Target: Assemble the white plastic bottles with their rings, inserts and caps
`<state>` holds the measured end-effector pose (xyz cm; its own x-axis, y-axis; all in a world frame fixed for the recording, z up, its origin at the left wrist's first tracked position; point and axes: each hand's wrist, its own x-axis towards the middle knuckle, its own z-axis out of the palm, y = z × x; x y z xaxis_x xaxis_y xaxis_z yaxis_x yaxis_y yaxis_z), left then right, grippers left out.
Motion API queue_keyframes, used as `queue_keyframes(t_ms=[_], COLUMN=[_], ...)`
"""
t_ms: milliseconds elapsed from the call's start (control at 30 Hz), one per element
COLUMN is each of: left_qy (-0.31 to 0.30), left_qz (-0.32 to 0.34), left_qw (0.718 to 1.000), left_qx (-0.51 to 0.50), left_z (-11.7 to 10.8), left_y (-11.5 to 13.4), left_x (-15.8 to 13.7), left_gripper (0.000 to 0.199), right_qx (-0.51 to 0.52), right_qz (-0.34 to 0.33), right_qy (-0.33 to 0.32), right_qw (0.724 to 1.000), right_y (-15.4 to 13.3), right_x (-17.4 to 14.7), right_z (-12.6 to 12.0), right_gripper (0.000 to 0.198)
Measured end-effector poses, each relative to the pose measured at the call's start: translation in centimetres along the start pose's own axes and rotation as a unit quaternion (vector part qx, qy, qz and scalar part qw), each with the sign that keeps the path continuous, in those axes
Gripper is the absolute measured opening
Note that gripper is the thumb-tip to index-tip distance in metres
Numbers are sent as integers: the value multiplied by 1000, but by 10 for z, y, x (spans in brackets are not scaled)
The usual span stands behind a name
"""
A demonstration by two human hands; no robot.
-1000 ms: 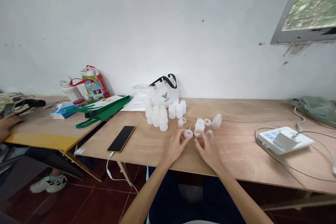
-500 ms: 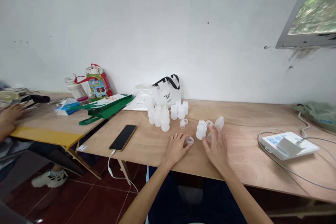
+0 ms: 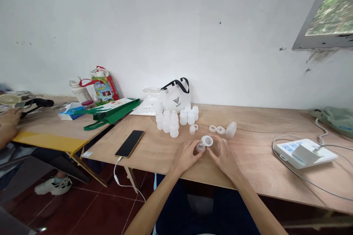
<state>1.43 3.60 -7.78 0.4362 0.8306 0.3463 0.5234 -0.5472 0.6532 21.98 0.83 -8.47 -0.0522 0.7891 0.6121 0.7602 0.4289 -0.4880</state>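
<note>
My left hand (image 3: pixel 187 157) is closed, its fingertips on a small clear round plastic piece (image 3: pixel 200 147) with a rim. Between thumb and forefinger my right hand (image 3: pixel 226 159) grips a small white plastic bottle (image 3: pixel 207 141), tipped so that its open mouth faces me. The bottle and the clear piece are side by side, almost touching. Partly behind my right fingers lies another clear piece (image 3: pixel 224 142). Farther back are two white rings (image 3: pixel 220 130), a clear domed stack (image 3: pixel 231 129) and a small pile of rings (image 3: pixel 192 129).
Several white bottles (image 3: pixel 167 122) stand in a group, with more bottles (image 3: pixel 189 116) beside them. Behind is a white bag (image 3: pixel 175 99). A phone (image 3: pixel 129 144) lies left, a white device with cables (image 3: pixel 305 153) right. Another person's hand (image 3: pixel 9 121) rests at the neighbouring table.
My right hand has taken hold of the upright bottle, brought it left and nearer me, and tipped its mouth towards me. The left hand stays on the clear piece.
</note>
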Motion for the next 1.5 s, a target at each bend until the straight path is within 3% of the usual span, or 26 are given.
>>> queue_keyframes(t_ms=[233, 333, 500, 633, 767, 867, 967, 1100, 1267, 1367, 1433, 1500], left_qy=[14, 44, 133, 160, 124, 65, 34, 42, 33, 15, -26, -69], left_qz=[18, 20, 6, -35, -42, -34, -50, -72, -89, -84, -56, -15], left_qw=[998, 994, 974, 945, 929, 937, 936, 929, 915, 921, 929, 932], left_qx=[-54, -100, -181, -282, -346, -343, -347, -360, -392, -380, -365, -356], left_z=[-2, -5, -18, -30, -36, -35, -35, -37, -39, -49, -60, -70], left_y=[7, 11, 17, 23, 36, 46, 51, 52, 49, 49, 51, 54], left_x=[1, 2, 4, 5, 4, 2, 0, 0, 0, 0, -1, -3], left_gripper=[28, 27, 28, 33, 42, 40, 34, 35, 43, 42, 37, 39], right_qx=[65, 151, 304, 305, 232, 137, 64, -53, -139, -69, 49, 187], right_qz=[-19, 30, 115, 137, 133, 86, -19, -180, -247, -203, -109, 2], right_qy=[7, 41, 82, 42, -14, -11, 37, 105, 129, 127, 83, 2], right_qw=[998, 987, 942, 941, 963, 987, 997, 977, 950, 968, 989, 982], right_y=[-1, -4, -7, -10, -19, -26, -32, -39, -49, -52, -54, -56], right_x=[4, 2, 3, 8, 8, 5, 4, 6, 1, -1, 0, 3], right_z=[-6, -10, -21, -33, -35, -33, -35, -40, -36, -34, -35, -39], right_gripper=[29, 37, 41, 46, 48, 44, 37, 27, 28, 22, 24, 26])
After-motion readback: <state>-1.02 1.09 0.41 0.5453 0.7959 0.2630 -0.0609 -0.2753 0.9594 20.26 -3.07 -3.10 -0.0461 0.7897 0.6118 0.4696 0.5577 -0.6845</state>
